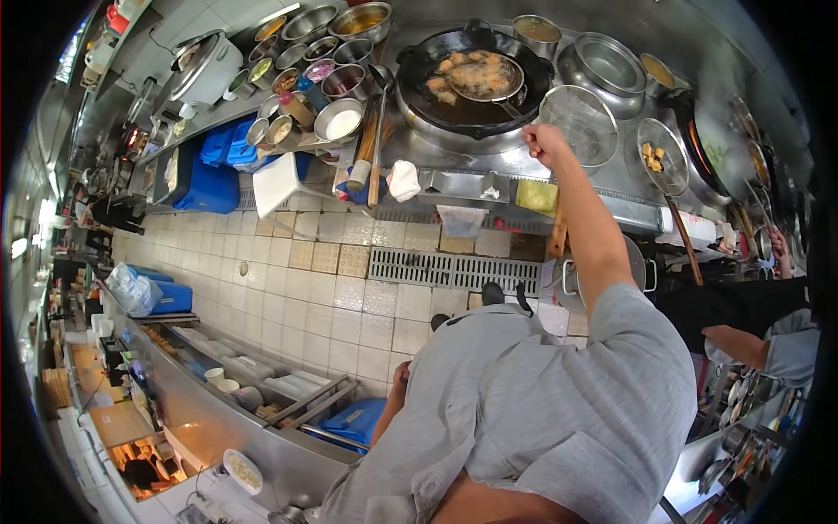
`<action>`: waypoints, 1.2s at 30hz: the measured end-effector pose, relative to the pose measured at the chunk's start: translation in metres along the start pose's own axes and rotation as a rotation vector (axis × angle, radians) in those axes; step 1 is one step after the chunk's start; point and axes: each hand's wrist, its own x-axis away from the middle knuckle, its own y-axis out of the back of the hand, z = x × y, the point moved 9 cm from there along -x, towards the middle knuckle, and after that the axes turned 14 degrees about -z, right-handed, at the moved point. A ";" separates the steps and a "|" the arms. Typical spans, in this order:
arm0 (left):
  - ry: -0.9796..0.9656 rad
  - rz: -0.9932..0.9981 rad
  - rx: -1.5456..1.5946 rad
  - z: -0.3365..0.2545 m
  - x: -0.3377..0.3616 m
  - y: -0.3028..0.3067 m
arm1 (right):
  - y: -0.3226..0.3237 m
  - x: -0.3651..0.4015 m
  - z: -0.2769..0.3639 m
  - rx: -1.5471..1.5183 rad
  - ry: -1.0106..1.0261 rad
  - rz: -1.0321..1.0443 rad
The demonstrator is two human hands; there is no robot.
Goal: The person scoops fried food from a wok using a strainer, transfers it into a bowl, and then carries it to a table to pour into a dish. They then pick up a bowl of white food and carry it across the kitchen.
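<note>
My right hand (546,145) is closed around the handle of a round wire skimmer (491,77) at the near right side of a large black wok (428,106). The skimmer's basket lies in bubbling oil, over and beside several golden-brown fried pieces (443,86). Just right of my hand, a wide mesh strainer (580,124) rests on the stove top. My left hand (402,374) hangs low by my side, mostly hidden by my shirt, and its fingers do not show clearly.
Steel bowls of ingredients (360,21) crowd the counter left of the wok. A strainer with fried chunks (653,157) lies to the right, near a steaming second wok (711,148). Another person's arm (738,345) shows at far right. A handled pot (602,271) stands beside me.
</note>
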 end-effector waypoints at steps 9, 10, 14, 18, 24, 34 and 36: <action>0.276 -0.021 -0.017 -0.071 0.004 0.015 | 0.049 0.048 0.057 0.361 0.135 -0.065; 0.282 0.010 0.022 -0.075 0.002 0.015 | 0.052 0.055 0.065 0.389 0.130 -0.081; 0.293 0.059 0.106 -0.079 -0.002 0.009 | 0.059 0.060 0.090 0.512 0.141 -0.089; 0.268 0.116 0.099 -0.066 -0.007 0.000 | 0.057 0.069 0.104 0.597 0.099 -0.056; 0.274 -0.011 0.184 -0.019 -0.015 -0.010 | 0.042 0.045 0.082 0.452 0.029 -0.033; 0.333 0.004 0.048 -0.096 0.011 0.018 | -0.028 -0.016 0.001 0.106 -0.024 0.061; 0.370 0.015 0.034 -0.110 0.019 0.020 | -0.031 -0.016 -0.003 0.101 0.000 0.073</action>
